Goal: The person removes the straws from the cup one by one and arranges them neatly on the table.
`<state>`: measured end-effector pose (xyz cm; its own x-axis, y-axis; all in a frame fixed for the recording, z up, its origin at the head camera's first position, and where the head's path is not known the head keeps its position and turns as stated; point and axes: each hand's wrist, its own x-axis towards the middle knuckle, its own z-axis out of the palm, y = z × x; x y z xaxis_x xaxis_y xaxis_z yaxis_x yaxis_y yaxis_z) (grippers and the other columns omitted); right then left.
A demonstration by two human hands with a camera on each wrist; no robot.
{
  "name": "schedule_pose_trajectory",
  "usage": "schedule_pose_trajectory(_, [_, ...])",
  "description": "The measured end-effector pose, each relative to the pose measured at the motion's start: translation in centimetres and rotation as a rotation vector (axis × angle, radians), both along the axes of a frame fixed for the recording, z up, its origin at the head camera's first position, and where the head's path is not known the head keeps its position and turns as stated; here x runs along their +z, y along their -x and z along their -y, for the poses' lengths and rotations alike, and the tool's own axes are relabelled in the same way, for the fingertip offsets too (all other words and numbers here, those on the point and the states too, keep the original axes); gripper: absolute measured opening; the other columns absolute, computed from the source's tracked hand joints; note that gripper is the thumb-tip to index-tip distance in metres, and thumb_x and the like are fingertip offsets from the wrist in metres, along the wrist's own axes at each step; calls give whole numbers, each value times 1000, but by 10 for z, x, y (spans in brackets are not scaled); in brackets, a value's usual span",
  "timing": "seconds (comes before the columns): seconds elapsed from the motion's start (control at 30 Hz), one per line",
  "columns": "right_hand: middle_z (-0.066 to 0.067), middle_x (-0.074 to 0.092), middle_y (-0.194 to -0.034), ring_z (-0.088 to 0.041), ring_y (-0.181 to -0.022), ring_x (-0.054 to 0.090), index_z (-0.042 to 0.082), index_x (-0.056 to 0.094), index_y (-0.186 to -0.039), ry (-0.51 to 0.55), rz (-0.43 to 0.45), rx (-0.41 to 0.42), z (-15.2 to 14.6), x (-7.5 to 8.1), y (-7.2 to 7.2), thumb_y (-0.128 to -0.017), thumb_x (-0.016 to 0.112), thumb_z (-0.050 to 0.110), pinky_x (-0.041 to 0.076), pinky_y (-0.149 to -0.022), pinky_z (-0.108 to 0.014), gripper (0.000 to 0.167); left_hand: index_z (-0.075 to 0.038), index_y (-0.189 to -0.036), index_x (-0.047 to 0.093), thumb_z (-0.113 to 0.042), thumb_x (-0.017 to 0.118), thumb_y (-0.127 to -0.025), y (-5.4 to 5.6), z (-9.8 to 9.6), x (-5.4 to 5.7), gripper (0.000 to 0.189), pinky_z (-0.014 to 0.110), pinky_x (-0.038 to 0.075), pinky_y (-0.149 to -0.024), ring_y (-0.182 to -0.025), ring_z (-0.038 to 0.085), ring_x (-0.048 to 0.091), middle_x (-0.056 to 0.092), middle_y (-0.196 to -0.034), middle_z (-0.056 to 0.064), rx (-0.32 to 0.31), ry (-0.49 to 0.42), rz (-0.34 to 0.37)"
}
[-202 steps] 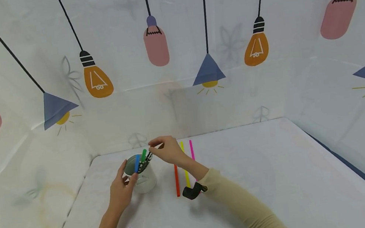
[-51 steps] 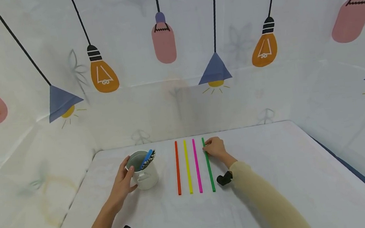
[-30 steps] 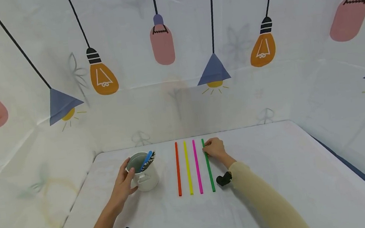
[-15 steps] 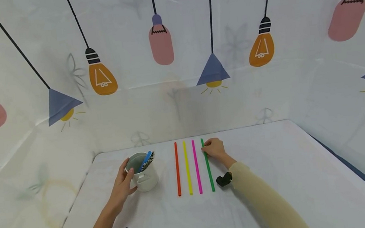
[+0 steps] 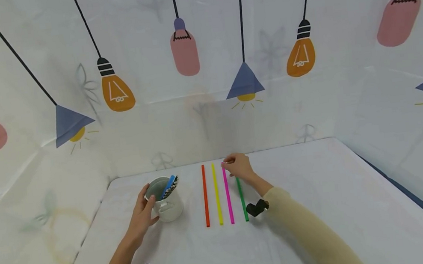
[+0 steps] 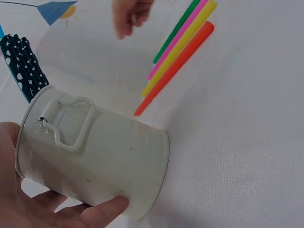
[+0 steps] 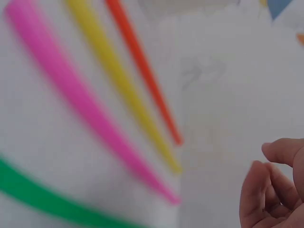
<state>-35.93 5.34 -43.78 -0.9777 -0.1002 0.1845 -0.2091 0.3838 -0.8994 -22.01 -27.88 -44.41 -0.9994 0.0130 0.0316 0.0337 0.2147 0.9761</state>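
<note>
left hand (image 5: 141,211) curled round smooth, rolled-rim pale can (image 5: 171,210) from 8 o'clock, probably steadying it. inside, blue stick (image 5: 169,185) and ridged, white-spotted bundle (image 6: 23,66) lean toward 1.
at can's 3 o'clock: slim red (image 5: 205,197), yellow (image 5: 217,196), pink (image 5: 228,197), green sticks (image 5: 243,202), spaced, colours kept distinct.
right hand (image 5: 238,166) at pink's 12 o'clock end: fingers bent, thumb gap narrow, nothing seen held; contact unclear.

Four coloured sticks (image 5: 216,194) lie beside a white cup (image 5: 170,210).
</note>
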Motion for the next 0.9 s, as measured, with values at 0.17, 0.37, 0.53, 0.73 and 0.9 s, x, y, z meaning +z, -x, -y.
schedule_pose_trajectory(0.17, [-2, 64, -79, -25, -64, 60, 8, 73, -95, -2, -134, 174, 28, 40, -33, -89, 72, 19, 54, -53, -29, 13, -26, -157, 2, -38, 33, -106, -2, -2, 0, 61, 65, 39, -93, -143, 42, 13, 3, -159, 22, 5, 2, 3])
schedule_pose_trajectory(0.37, [4, 66, -89, -15, -68, 58, 12, 74, -104, -33, -211, 356, 58, 75, -70, -91, 69, 22, 53, -57, -28, 17, -24, -157, 3, -40, 34, -106, -3, -4, 2, 62, 65, 39, -92, -142, 44, 15, 6, -158, 23, 13, 17, -12])
schedule_pose_trajectory(0.53, [4, 65, -107, -11, -80, 59, 14, 70, -115, -65, -221, 434, 76, 82, -87, -90, 72, 24, 53, -62, -25, 28, -24, -157, 3, -41, 35, -106, -6, -2, 2, 63, 66, 40, -91, -141, 45, 16, 7, -157, 23, 24, 35, -15])
schedule_pose_trajectory(0.73, [1, 66, -112, -11, -81, 59, 13, 67, -121, -56, -225, 441, 86, 84, -94, -88, 73, 25, 54, -62, -25, 35, -23, -157, 4, -42, 35, -105, -5, -1, 2, 63, 66, 40, -91, -141, 45, 17, 9, -157, 23, 17, 34, -48])
schedule_pose_trajectory(0.9, [0, 69, -106, -11, -76, 60, 12, 70, -117, -36, -258, 442, 90, 82, -96, -89, 73, 23, 54, -62, -25, 30, -24, -157, 4, -44, 36, -105, -3, -4, -1, 65, 65, 41, -90, -139, 44, 21, 12, -156, 23, 13, 29, -55])
